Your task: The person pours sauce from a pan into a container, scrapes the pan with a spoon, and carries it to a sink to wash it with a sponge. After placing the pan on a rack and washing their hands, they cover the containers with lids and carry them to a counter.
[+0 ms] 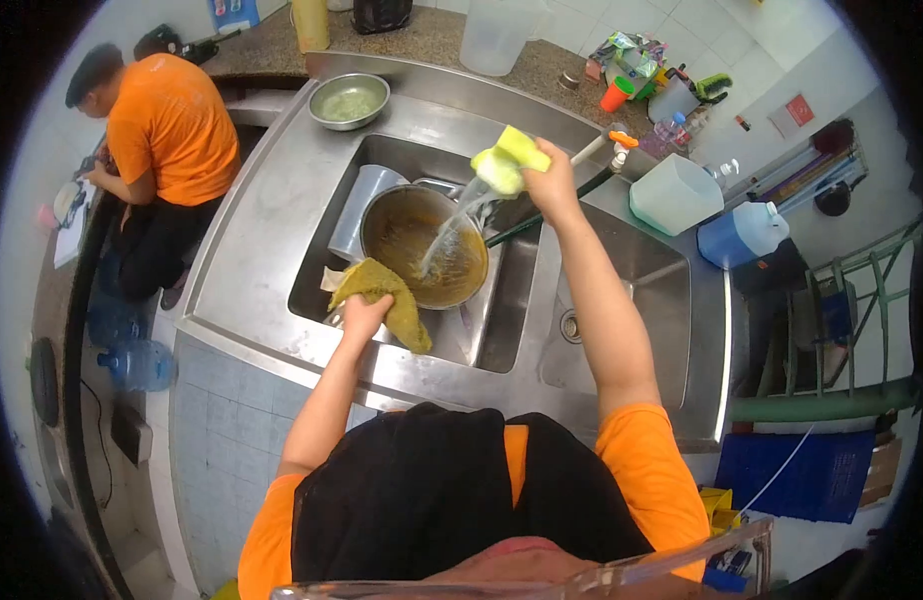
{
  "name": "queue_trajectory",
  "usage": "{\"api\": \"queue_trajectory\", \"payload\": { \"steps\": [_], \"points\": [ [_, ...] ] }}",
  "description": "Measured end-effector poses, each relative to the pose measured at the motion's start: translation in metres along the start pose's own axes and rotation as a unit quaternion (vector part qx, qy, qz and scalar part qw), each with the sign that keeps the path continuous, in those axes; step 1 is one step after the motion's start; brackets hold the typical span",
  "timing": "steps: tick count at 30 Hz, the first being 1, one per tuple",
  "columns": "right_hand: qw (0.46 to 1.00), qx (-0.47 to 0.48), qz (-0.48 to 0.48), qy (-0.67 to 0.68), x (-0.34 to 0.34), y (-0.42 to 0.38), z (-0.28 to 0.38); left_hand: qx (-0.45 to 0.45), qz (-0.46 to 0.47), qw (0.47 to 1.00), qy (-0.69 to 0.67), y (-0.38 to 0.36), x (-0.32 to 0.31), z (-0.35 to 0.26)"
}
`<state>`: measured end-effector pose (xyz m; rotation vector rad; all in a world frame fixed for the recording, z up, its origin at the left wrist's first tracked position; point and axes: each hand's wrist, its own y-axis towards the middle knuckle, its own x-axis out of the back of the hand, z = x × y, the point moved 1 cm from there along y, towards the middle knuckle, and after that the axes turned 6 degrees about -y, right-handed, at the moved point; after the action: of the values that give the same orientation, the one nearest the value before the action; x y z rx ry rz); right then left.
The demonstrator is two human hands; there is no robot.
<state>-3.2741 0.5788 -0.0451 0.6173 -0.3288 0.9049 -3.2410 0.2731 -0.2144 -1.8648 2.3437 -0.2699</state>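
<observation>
A large metal pot [407,240], brown inside, stands in the left sink basin [508,310]. My left hand [366,318] grips a yellow-green cloth [394,292] at the pot's near left edge. Above the pot's far right rim, my right hand [553,186] holds a yellow sponge [504,162]. Water runs from beside the sponge down into the pot. A grey metal container [362,205] lies left of the pot. The dark green hose [582,190] passes behind my right wrist.
A metal bowl [350,102] of cloudy liquid sits at the back left. Detergent jugs [676,194] [744,234] stand right of the tap [620,148]. The right basin [637,330] lies under my right forearm. Another person [167,130] is at the left counter.
</observation>
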Motion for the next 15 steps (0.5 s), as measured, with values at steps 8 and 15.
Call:
{"api": "queue_trajectory", "payload": {
  "steps": [8,15],
  "points": [
    [0.995,-0.006,0.023,-0.093,-0.047,-0.01,0.004,0.01,0.02,0.999,0.043,0.007,0.016,0.003],
    [0.987,-0.129,-0.013,-0.096,-0.177,-0.027,-0.115,0.039,-0.041,0.993,0.103,0.014,0.016,0.015]
  ]
}}
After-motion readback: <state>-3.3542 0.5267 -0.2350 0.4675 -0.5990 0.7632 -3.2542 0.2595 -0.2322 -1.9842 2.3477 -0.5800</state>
